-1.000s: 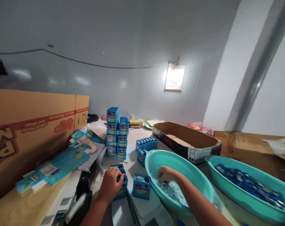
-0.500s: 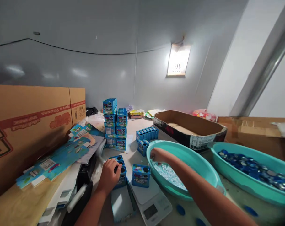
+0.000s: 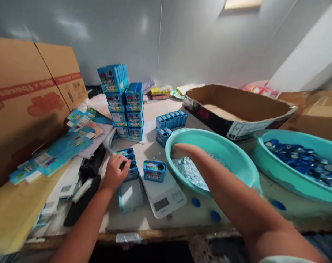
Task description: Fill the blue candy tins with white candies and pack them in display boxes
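left hand (image 3: 114, 176) fingers grip a blue box (image 3: 129, 168) labelled "caramelo macizo". right hand (image 3: 182, 150), now at the teal basin (image 3: 237, 160) rim, up from the candies (image 3: 189, 171); its fingers' state i cannot tell.

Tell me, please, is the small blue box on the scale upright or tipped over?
Upright: the small blue box stands squarely on the white scale, its round-holed top facing up and printed front facing the camera.

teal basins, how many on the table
2. One basin sits beside the scale, holding pale candies, with the right hand over it; the other basin at far right holds blue caps.
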Action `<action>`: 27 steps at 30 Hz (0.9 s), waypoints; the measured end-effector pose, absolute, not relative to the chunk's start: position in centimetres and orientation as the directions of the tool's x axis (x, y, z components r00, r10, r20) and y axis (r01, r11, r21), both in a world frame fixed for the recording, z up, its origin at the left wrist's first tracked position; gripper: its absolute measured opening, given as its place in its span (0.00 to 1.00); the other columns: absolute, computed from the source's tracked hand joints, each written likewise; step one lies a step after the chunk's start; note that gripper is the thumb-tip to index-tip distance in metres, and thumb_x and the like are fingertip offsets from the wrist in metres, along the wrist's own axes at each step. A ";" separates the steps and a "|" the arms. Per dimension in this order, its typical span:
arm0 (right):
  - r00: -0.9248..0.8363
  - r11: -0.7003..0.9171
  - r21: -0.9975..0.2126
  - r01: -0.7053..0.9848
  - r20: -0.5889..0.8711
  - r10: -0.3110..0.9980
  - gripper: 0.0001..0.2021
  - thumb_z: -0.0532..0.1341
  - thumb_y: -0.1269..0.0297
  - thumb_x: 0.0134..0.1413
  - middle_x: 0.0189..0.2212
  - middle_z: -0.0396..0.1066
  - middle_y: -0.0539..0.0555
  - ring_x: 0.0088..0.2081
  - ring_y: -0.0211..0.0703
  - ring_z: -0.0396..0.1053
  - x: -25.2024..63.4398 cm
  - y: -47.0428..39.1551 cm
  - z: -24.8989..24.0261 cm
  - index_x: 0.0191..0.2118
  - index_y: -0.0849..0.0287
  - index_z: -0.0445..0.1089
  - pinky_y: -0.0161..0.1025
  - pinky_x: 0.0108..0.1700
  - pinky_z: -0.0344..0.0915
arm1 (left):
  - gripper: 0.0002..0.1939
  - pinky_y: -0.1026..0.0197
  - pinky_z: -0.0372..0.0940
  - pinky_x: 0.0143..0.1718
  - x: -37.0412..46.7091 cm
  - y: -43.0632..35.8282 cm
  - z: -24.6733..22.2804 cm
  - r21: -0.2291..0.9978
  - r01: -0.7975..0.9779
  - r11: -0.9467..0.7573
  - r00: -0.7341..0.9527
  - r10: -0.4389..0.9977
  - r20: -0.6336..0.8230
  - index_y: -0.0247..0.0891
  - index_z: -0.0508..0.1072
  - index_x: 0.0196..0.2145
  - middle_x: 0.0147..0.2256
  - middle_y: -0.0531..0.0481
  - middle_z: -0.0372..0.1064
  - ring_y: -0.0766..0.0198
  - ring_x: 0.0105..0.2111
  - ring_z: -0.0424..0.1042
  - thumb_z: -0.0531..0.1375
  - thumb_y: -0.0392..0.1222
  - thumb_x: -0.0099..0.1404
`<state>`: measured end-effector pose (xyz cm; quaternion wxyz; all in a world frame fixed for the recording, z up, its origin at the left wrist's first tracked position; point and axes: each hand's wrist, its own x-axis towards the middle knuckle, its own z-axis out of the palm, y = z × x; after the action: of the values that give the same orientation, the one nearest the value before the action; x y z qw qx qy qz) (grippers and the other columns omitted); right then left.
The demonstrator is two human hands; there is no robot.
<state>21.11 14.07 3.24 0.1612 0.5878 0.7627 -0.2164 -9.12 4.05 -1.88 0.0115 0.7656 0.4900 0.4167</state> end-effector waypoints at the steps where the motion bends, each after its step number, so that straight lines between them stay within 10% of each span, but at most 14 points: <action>1: -0.227 0.197 -0.115 0.974 -0.549 0.804 0.11 0.65 0.60 0.68 0.46 0.74 0.55 0.45 0.47 0.74 21.1 14.0 3.3 0.48 0.62 0.73 0.47 0.48 0.75 | 0.14 0.54 0.64 0.42 -9.1 3.9 -1.5 0.404 0.771 -0.492 0.190 0.784 0.592 0.40 0.69 0.29 0.31 0.48 0.72 0.56 0.36 0.70 0.54 0.45 0.72; 5: -0.196 0.154 -0.122 0.981 -0.671 0.715 0.12 0.65 0.61 0.67 0.41 0.75 0.56 0.41 0.44 0.75 20.9 13.8 4.0 0.47 0.66 0.74 0.43 0.45 0.75 | 0.07 0.46 0.63 0.50 -7.7 2.6 1.1 0.263 0.876 -0.404 0.264 0.858 0.440 0.42 0.75 0.35 0.39 0.47 0.75 0.51 0.42 0.72 0.58 0.43 0.68; 11: -0.184 0.123 -0.137 0.983 -0.701 0.688 0.15 0.65 0.66 0.63 0.39 0.76 0.59 0.39 0.46 0.75 20.3 13.7 3.5 0.51 0.72 0.75 0.38 0.43 0.73 | 0.16 0.38 0.53 0.65 -4.1 0.9 3.1 0.350 0.723 -0.596 0.193 0.660 0.726 0.44 0.76 0.33 0.45 0.51 0.76 0.55 0.52 0.73 0.52 0.28 0.63; 17: -0.170 0.141 -0.099 0.985 -0.703 0.691 0.17 0.65 0.65 0.62 0.38 0.75 0.58 0.36 0.43 0.74 20.3 13.8 2.9 0.54 0.68 0.74 0.35 0.38 0.71 | 0.13 0.41 0.50 0.69 -4.9 1.9 0.4 0.157 0.695 -0.702 0.263 0.451 0.853 0.48 0.75 0.33 0.35 0.56 0.77 0.60 0.47 0.74 0.56 0.31 0.66; 27: -0.183 0.158 -0.101 0.982 -0.698 0.692 0.11 0.65 0.68 0.59 0.33 0.76 0.53 0.32 0.43 0.73 20.0 13.4 2.8 0.46 0.63 0.78 0.36 0.33 0.68 | 0.15 0.42 0.56 0.67 -3.5 1.4 0.3 0.284 0.710 -0.645 0.347 0.671 0.655 0.43 0.72 0.53 0.53 0.46 0.74 0.54 0.55 0.71 0.55 0.46 0.73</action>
<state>20.01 13.44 2.77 0.2581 0.5847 0.7159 -0.2812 -3.52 1.42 0.27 -0.0251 0.8203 0.4207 0.3866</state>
